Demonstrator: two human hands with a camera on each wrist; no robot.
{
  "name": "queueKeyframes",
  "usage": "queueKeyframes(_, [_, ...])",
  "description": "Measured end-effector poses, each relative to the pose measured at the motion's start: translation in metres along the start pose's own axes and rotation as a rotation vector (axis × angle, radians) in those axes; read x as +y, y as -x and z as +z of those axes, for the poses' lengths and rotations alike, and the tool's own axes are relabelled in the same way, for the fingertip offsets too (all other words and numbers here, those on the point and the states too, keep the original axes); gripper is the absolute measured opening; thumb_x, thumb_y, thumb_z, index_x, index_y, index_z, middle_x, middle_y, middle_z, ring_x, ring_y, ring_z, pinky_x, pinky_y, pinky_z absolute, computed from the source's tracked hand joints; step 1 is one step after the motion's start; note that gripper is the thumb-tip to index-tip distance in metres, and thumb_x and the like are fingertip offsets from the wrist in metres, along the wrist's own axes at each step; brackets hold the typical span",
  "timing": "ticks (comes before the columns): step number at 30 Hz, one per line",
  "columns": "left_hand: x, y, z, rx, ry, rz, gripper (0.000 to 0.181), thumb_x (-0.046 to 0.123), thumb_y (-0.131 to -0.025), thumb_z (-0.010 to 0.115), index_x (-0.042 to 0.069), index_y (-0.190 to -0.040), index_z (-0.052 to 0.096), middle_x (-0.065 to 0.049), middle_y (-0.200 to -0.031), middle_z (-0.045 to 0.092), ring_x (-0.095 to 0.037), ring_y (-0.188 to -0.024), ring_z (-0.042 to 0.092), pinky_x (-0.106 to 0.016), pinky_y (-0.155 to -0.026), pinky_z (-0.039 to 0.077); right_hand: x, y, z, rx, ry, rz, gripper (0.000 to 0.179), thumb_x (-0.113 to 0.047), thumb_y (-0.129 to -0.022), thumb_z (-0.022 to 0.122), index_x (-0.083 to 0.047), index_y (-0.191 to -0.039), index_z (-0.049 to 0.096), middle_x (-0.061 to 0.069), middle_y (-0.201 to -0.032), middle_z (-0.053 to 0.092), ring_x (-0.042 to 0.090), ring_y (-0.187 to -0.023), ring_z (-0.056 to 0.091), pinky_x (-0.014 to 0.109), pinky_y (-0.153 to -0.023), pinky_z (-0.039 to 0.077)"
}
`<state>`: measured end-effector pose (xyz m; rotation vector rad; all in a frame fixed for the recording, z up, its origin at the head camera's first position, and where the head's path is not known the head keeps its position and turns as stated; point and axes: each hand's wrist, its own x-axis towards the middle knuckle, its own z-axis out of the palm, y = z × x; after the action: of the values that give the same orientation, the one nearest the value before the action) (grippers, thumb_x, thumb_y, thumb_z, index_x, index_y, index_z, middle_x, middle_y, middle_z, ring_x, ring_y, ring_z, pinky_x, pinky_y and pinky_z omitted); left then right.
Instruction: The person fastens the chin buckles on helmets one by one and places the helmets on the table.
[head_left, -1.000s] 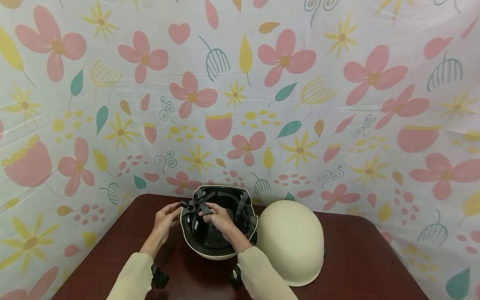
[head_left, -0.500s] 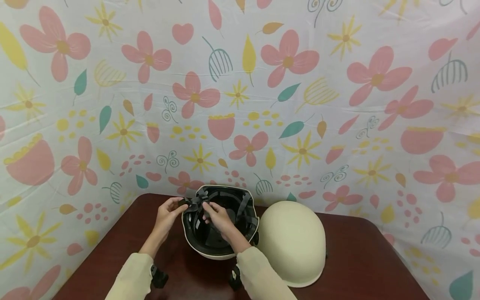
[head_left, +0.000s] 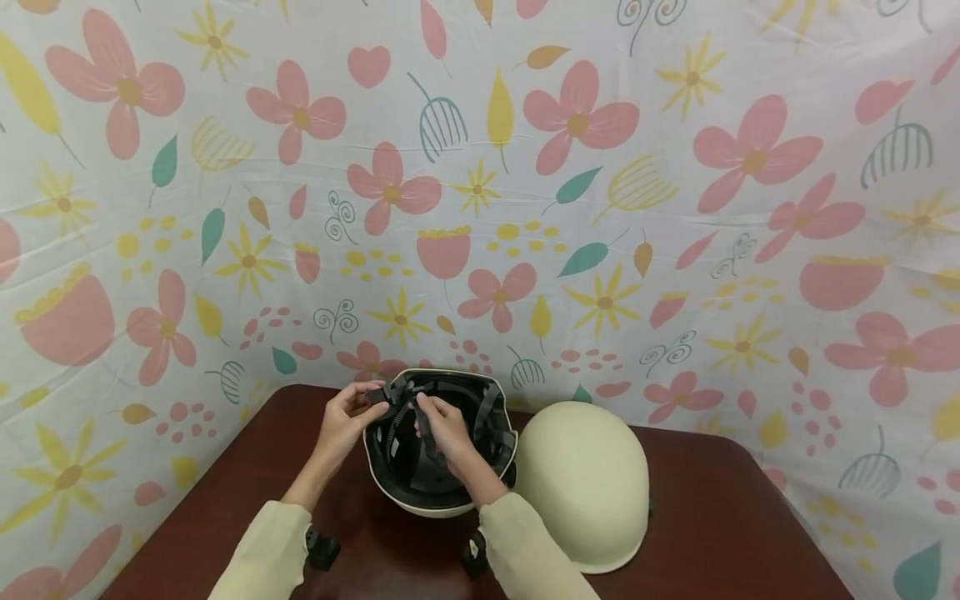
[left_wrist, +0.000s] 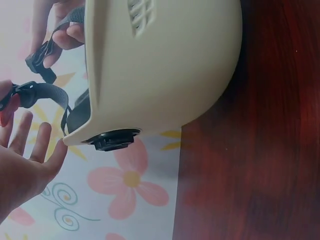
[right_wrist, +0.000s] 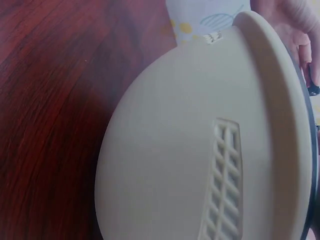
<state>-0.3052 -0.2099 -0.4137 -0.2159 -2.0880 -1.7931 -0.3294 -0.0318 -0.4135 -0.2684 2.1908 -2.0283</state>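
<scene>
An upturned cream helmet (head_left: 420,510) lies on the table with its black padded inside facing up. My left hand (head_left: 341,423) is at its left rim, pinching a black buckle half (left_wrist: 22,95) on a grey strap (left_wrist: 52,92). Over the helmet's opening, my right hand (head_left: 447,429) grips the other strap, which ends in a second black buckle half (left_wrist: 39,61). The two halves are apart in the left wrist view. A black dial (left_wrist: 115,140) sits on the shell's edge. In the right wrist view the vented shell (right_wrist: 165,150) hides most of the hands.
Touching or very near the helmet's right side is a second cream helmet (head_left: 588,487), dome up. Both stand on a dark red-brown table (head_left: 720,517). A flower-print cloth (head_left: 480,208) hangs behind the table's back edge. Black devices (head_left: 322,550) are on both wrists.
My right hand has shifted slightly up, and a strap now hangs below its fingers. My left hand has drawn its buckle half a little inward and up. The helmets stay where they were.
</scene>
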Motion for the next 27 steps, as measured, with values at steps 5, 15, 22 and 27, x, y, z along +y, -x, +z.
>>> queueKeyframes(5, [0.003,0.0,0.001,-0.008,0.015,0.026,0.031,0.008,-0.089,0.07,-0.004,-0.115,0.061,-0.01,-0.124,0.067,0.004,-0.1,0.06,-0.012,-0.088,0.047,-0.021,0.016,-0.004,-0.033,-0.012,0.013,0.036,-0.035,-0.102,0.049,-0.005,-0.107,0.067,-0.002,-0.076,0.06,0.01,-0.068,0.058,0.025,-0.063,0.047])
queueKeyframes(15, [0.01,0.005,0.005,-0.057,-0.034,0.087,0.027,0.008,-0.09,0.069,-0.002,-0.115,0.062,-0.017,-0.119,0.069,0.007,-0.096,0.059,-0.016,-0.089,0.048,-0.037,0.033,-0.008,-0.103,-0.044,-0.034,0.043,-0.036,-0.104,0.046,0.001,-0.115,0.065,-0.002,-0.067,0.05,0.011,-0.065,0.049,0.028,-0.072,0.048])
queueKeyframes(22, [0.012,0.01,0.008,-0.065,-0.096,0.089,0.028,0.008,-0.088,0.071,-0.001,-0.114,0.065,-0.016,-0.11,0.064,0.002,-0.088,0.057,-0.025,-0.08,0.051,-0.026,0.024,-0.011,-0.133,-0.069,-0.05,0.048,-0.038,-0.103,0.046,0.007,-0.112,0.061,-0.002,-0.065,0.049,0.011,-0.063,0.049,0.024,-0.07,0.047])
queueKeyframes(27, [0.012,0.013,0.01,-0.081,-0.093,0.084,0.027,0.005,-0.088,0.07,-0.005,-0.112,0.065,-0.007,-0.091,0.061,-0.003,-0.071,0.052,-0.023,-0.064,0.045,-0.014,0.015,-0.015,-0.148,-0.106,-0.032,0.044,-0.037,-0.101,0.052,0.004,-0.113,0.062,-0.003,-0.068,0.053,0.009,-0.064,0.051,0.023,-0.068,0.046])
